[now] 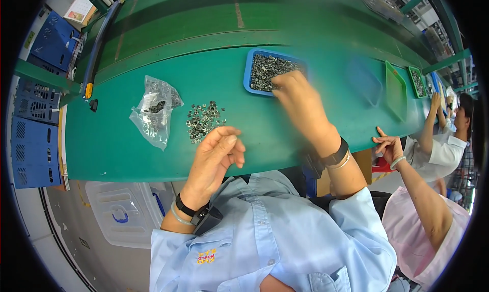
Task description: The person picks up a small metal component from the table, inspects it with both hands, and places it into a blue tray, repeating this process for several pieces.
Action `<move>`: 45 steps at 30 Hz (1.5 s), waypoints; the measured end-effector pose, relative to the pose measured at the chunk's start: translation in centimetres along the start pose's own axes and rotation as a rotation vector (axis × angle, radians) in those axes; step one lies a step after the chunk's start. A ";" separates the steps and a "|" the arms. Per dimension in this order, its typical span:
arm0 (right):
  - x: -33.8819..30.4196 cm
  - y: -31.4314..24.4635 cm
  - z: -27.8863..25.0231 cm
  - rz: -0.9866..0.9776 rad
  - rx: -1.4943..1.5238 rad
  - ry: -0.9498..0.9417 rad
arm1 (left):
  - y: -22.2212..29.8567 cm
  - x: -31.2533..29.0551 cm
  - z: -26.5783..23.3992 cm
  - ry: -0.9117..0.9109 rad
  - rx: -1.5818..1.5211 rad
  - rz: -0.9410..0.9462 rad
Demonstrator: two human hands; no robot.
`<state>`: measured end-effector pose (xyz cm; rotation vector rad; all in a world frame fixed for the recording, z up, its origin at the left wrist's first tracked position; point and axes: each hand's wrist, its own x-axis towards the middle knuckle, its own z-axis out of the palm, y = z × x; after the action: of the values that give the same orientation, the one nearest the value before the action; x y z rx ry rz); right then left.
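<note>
My right hand (304, 104) is over the near right edge of a blue tray (248, 78) full of small metal parts (272, 70). Its thumb and fingers are drawn together at the tips, and I cannot make out what lies between them. Above the near part of the table, my left hand (215, 157) hovers with loosely curled fingers, somewhat apart, and nothing visible in them. Just beyond it, a loose pile of small shiny metal parts (202, 121) is spread on the green table (112, 144). To its left lies a clear plastic bag (155, 113) with more parts inside.
A green tray (396, 90) and a smaller green tray of parts (417, 82) stand to the right. A co-worker's hand (389, 147) rests near the table edge; another person sits beyond. Blue crates (35, 154) stand left, and a clear lidded box (122, 215) is below the table.
</note>
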<state>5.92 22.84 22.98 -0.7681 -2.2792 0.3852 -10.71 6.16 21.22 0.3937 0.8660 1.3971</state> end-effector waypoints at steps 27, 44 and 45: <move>-2.2 -5.9 0.1 -0.116 0.298 -0.249 | 0.1 -0.2 0.5 -0.025 0.043 -0.002; -5.0 -4.3 -0.4 0.032 0.557 -0.097 | -0.7 0.2 2.8 -0.070 0.054 -0.041; -5.0 -4.3 -0.4 0.032 0.558 -0.095 | -0.6 0.1 2.9 -0.069 0.065 -0.039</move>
<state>7.29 16.40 22.71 -0.5024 -2.0881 1.0348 -8.18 6.89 22.61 0.4700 0.8599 1.3141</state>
